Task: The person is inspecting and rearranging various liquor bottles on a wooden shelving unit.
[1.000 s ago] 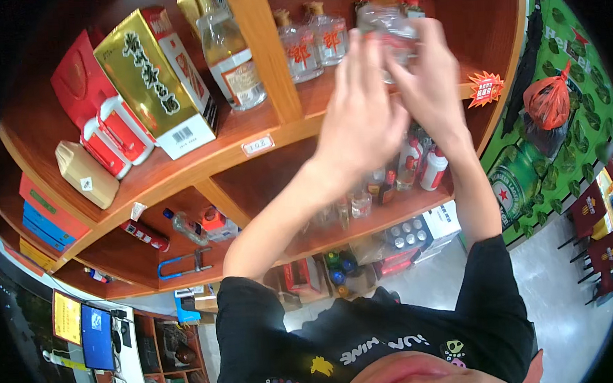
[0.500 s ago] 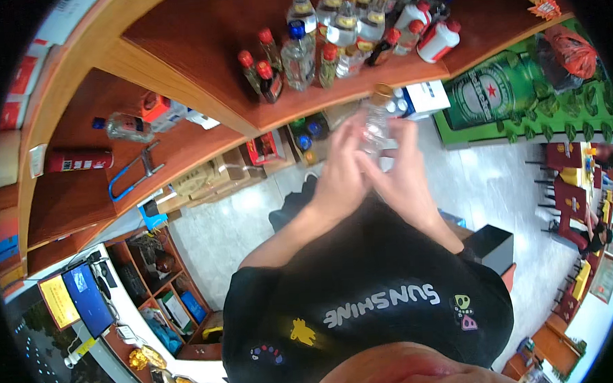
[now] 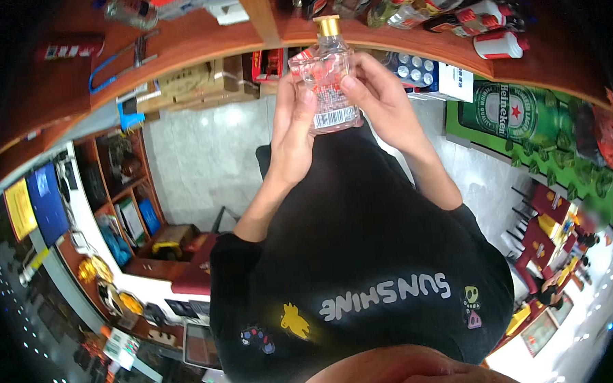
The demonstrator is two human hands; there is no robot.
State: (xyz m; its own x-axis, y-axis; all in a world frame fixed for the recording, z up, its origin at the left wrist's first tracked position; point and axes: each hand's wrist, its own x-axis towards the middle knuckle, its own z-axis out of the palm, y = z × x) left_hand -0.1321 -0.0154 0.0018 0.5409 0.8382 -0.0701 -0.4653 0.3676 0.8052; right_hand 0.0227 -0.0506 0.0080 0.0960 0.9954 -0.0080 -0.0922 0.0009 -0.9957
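A clear glass bottle (image 3: pixel 328 98) with a gold cap (image 3: pixel 329 27) is held up between both hands in front of the person's chest, its cap pointing away from the body and its barcode label (image 3: pixel 333 117) facing the camera. The left hand (image 3: pixel 292 143) is partly closed on the bottle's left side, thumb against the glass; the right hand (image 3: pixel 388 109) grips the opposite side, thumb on the face near the shoulder. The fingers behind the bottle are mostly hidden.

In view, the cap overlaps the front edge of a wooden shelf (image 3: pixel 212 56); I cannot tell how near the two are. To the right on that shelf is a crowd of bottles, a white bottle with a red cap (image 3: pixel 497 45) closest to the edge. To the left, past an upright divider (image 3: pixel 258 14), are a blue U-shaped frame (image 3: pixel 100 72) and a clear bottle with a blue cap (image 3: pixel 132 13). Below the shelf are cardboard boxes (image 3: pixel 199 84), a red box (image 3: pixel 268 64) and a pack of cans (image 3: pixel 415 70) beside a white box (image 3: pixel 456 82). The person's black T-shirt (image 3: pixel 359 230) fills the lower middle, above a grey tiled floor (image 3: pixel 194 148).
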